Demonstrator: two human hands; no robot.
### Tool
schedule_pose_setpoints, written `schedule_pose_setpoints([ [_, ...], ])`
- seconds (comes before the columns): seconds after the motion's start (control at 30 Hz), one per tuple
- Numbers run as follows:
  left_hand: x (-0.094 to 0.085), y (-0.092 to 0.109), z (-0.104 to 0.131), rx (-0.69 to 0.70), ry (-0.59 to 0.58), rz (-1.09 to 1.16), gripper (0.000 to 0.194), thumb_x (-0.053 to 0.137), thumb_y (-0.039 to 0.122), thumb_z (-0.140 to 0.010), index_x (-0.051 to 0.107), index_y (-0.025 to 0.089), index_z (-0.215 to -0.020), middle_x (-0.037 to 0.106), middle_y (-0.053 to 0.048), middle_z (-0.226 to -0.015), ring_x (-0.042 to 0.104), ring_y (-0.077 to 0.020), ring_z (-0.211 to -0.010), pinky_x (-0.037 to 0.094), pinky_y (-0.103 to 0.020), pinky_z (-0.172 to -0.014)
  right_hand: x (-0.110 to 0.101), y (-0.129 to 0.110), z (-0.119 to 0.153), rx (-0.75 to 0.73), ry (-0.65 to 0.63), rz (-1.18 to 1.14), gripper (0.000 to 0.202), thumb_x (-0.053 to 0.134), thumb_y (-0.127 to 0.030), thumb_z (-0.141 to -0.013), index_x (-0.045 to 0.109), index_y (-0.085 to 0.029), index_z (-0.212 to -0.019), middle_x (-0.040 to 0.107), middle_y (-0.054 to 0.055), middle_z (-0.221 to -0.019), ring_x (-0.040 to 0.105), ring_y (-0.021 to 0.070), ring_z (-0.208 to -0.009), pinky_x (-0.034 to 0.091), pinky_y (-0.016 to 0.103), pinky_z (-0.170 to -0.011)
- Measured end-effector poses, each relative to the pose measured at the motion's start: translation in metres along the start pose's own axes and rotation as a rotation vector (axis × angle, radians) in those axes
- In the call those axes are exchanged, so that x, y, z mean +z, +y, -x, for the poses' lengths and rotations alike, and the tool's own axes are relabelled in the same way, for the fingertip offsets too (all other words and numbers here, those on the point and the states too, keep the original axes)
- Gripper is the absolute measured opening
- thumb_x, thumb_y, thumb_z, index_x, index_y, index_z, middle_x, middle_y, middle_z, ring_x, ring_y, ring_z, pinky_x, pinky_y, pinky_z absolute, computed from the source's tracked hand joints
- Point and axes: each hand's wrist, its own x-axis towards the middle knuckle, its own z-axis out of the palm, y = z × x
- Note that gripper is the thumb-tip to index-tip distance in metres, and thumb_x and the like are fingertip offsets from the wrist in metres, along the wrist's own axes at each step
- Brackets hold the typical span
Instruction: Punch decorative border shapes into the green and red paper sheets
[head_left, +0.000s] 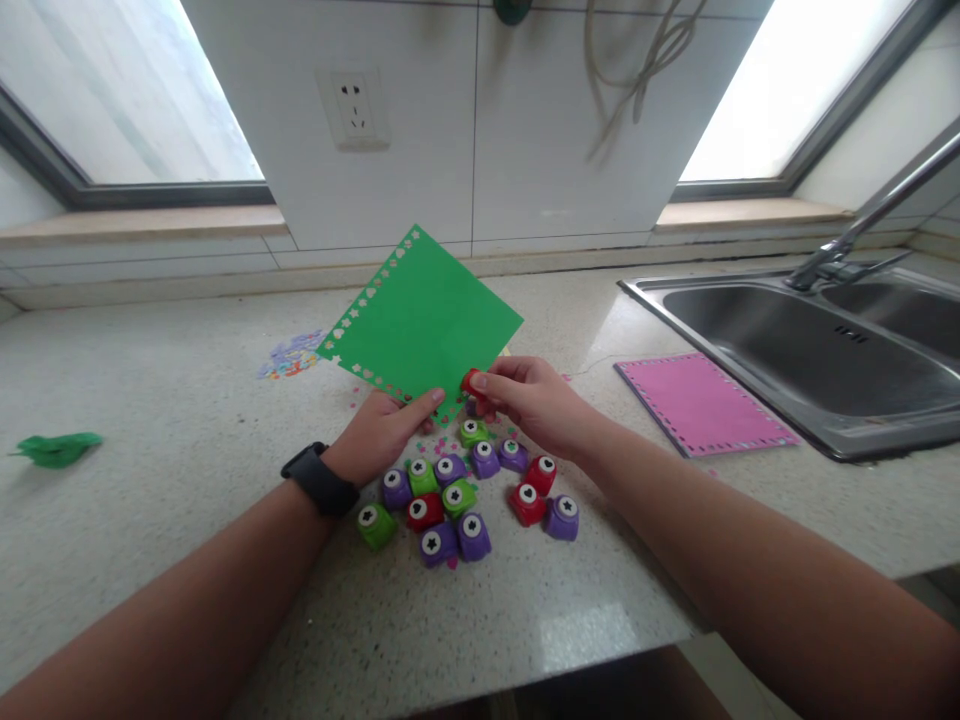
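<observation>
A green paper sheet is tilted above the counter, with small shapes cut along its left and lower edges. My left hand grips its lower edge, thumb on top. My right hand pinches a red craft punch at the sheet's lower right edge. Below both hands lie several small punches, among them a lime one, a purple one and a red one. Small paper bits are scattered among them.
A pink sheet stack with punched edges lies right, beside the steel sink and its faucet. Colored paper bits are piled behind my left hand. A crumpled green piece lies far left on the speckled counter.
</observation>
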Motion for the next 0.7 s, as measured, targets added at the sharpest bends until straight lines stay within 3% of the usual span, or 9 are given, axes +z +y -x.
schedule_pose_setpoints([
  [0.7,-0.0020,0.0014,-0.0002,0.014,-0.040,-0.046,0.032,0.067,0.050,-0.087,0.070,0.018,-0.087,0.065,0.001,-0.071,0.048,-0.0116,-0.055,0.039,-0.025,-0.053,0.0042,-0.0032,0.0021,0.002,-0.002,0.007,0.031,0.077,-0.047,-0.081,0.070,-0.017,-0.078,0.067,0.003,-0.070,0.058,0.0147,-0.064,0.044,0.030,-0.061],
])
